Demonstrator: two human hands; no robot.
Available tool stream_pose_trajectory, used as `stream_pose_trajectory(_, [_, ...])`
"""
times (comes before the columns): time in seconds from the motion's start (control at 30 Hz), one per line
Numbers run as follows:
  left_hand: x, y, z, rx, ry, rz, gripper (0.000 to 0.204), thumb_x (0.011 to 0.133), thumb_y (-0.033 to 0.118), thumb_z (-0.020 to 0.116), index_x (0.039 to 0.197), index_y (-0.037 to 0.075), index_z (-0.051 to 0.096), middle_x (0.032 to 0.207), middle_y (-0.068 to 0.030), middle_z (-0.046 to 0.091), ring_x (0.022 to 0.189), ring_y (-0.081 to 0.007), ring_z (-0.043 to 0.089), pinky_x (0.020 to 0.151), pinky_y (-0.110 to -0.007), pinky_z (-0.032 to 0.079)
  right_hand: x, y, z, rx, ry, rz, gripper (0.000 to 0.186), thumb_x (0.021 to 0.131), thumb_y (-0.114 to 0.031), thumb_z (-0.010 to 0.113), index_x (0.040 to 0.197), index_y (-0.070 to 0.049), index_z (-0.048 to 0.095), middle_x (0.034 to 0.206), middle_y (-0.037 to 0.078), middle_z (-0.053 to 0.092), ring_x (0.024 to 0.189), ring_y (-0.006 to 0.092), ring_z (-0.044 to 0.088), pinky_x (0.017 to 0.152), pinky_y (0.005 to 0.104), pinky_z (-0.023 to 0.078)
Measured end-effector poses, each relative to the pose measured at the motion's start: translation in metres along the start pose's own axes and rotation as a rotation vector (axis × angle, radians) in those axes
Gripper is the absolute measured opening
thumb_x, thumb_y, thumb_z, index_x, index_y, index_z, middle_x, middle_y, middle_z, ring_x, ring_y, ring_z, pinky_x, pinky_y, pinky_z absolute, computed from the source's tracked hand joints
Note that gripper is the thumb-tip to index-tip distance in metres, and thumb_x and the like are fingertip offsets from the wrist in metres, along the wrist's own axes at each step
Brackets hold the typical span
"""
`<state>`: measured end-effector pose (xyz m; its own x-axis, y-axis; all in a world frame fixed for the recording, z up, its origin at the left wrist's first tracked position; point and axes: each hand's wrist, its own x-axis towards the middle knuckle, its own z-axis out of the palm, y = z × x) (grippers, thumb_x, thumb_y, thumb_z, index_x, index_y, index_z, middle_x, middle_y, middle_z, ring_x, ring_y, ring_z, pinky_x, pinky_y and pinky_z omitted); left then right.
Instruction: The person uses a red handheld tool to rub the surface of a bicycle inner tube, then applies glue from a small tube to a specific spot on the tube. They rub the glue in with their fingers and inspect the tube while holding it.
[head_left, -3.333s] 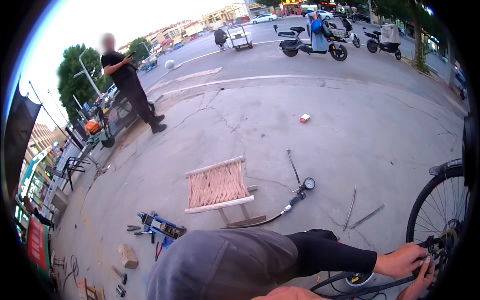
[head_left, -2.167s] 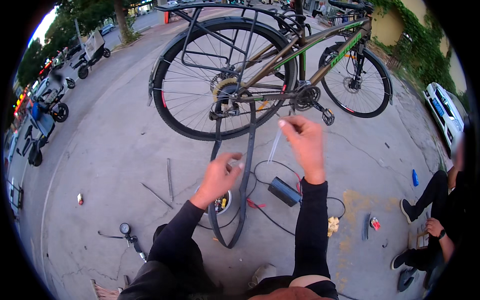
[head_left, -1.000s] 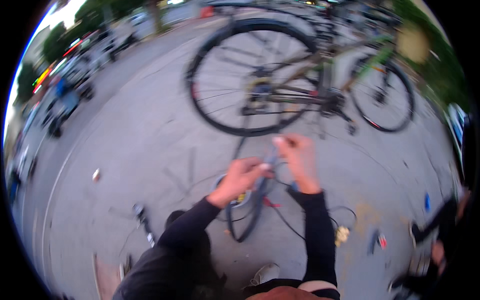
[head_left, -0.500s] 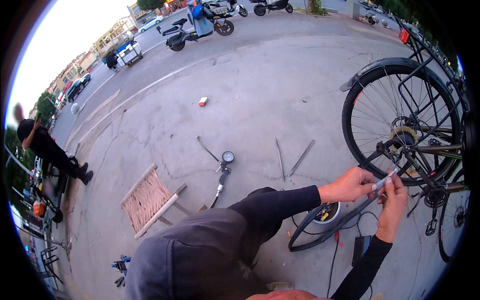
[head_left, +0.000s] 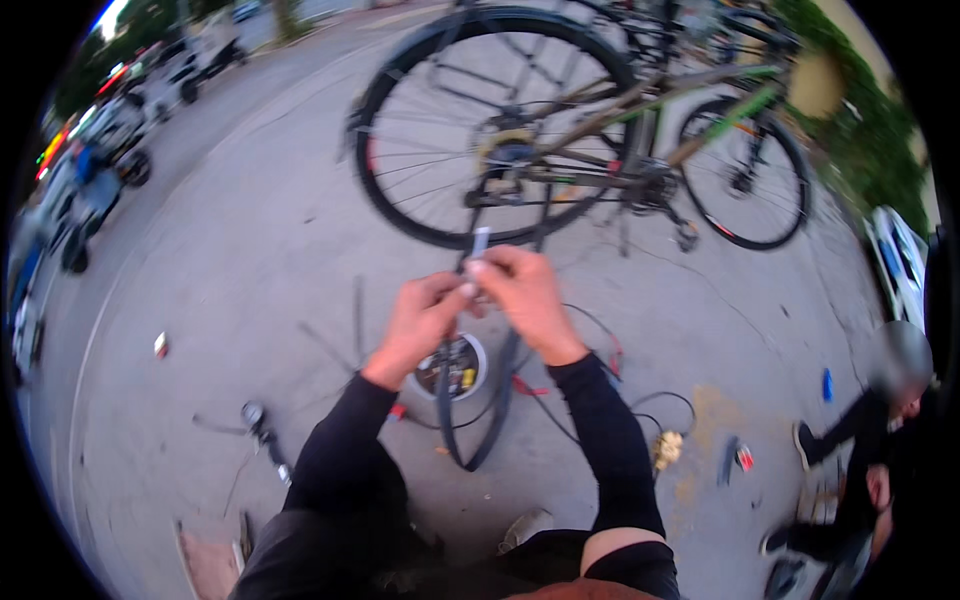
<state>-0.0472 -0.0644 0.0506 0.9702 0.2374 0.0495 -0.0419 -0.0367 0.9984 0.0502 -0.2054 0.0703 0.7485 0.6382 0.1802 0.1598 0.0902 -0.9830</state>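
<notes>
My left hand point(head_left: 428, 318) and my right hand point(head_left: 522, 298) meet in front of me, fingers pinched together on a black bicycle inner tube point(head_left: 504, 385). A small pale strip point(head_left: 481, 240) sticks up past my right fingertips; blur hides exactly what it is. Below my hands the tube hangs in a long loop, and its upper parts run toward the rear wheel point(head_left: 372, 190) of a bicycle. Between the sides of the loop a round pale tub point(head_left: 484, 372) holds small parts, one of them yellow.
A bicycle frame point(head_left: 690, 145) stands beyond my hands. An air gauge point(head_left: 253, 412) with a hose lies left, near a woven stool point(head_left: 208, 560). Thin rods point(head_left: 359, 318) lie left of the tub; cables point(head_left: 690, 400) curl at right. Another person point(head_left: 865, 475) sits far right.
My view has swung right, bringing the whole bicycle and the seated person into sight. Both hands still pinch the tube, with the pale strip now pointing up.
</notes>
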Motion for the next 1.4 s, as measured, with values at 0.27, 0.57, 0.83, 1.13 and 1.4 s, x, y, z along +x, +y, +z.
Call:
stream_pose_trajectory(0.27, [-0.006,0.001,0.02,-0.135,-0.139,0.01,0.023,0.099,0.019,0.061,0.098,-0.002,0.069,0.078,-0.0051,0.071,0.052,-0.004,0.053,0.047,-0.019,0.041,-0.015,-0.011,-0.018,0.121,0.136,0.06,0.02,0.092,-0.018,0.071,0.094,0.002,0.072,0.072,-0.001,0.063,0.062,0.0049,0.055,0.052,0.0211,0.039])
stream_pose_trajectory(0.57, [-0.008,0.001,0.019,-0.113,-0.166,-0.001,0.028,0.099,0.024,0.062,0.099,-0.003,0.069,0.079,-0.0053,0.071,0.053,-0.0051,0.053,0.048,-0.02,0.042,-0.014,-0.01,-0.01,0.165,0.255,0.049,0.018,0.09,-0.019,0.073,0.089,-0.001,0.072,0.067,-0.003,0.06,0.058,0.0042,0.052,0.05,0.0205,0.037])
stream_pose_trajectory(0.83, [-0.014,0.0,0.025,-0.128,-0.197,-0.028,0.027,0.1,0.023,0.061,0.099,-0.003,0.068,0.081,-0.0057,0.071,0.053,-0.0047,0.053,0.049,-0.02,0.041,-0.017,-0.008,-0.006,0.134,0.29,0.027,0.021,0.088,-0.017,0.076,0.093,0.003,0.073,0.071,-0.001,0.064,0.061,0.0047,0.054,0.052,0.0214,0.038])
stream_pose_trajectory(1.13, [-0.011,-0.01,0.041,-0.305,-0.036,-0.139,0.017,0.098,0.022,0.059,0.095,0.007,0.065,0.076,0.0037,0.06,0.059,-0.0035,0.051,0.051,-0.021,0.038,-0.015,0.011,-0.001,0.257,0.204,0.135,0.029,0.094,-0.026,0.064,0.081,0.0,0.067,0.068,0.0,0.06,0.061,0.0054,0.052,0.051,0.0241,0.039])
stream_pose_trajectory(1.4, [-0.008,-0.051,0.048,-0.303,0.118,-0.127,0.029,0.101,0.029,0.057,0.116,0.004,0.061,0.098,-0.0013,0.067,0.083,-0.0069,0.063,0.054,-0.023,0.046,-0.01,0.021,0.0,0.275,0.184,-0.052,0.017,0.101,-0.015,0.054,0.1,0.0,0.061,0.081,0.0,0.063,0.066,0.006,0.055,0.059,0.0244,0.045])
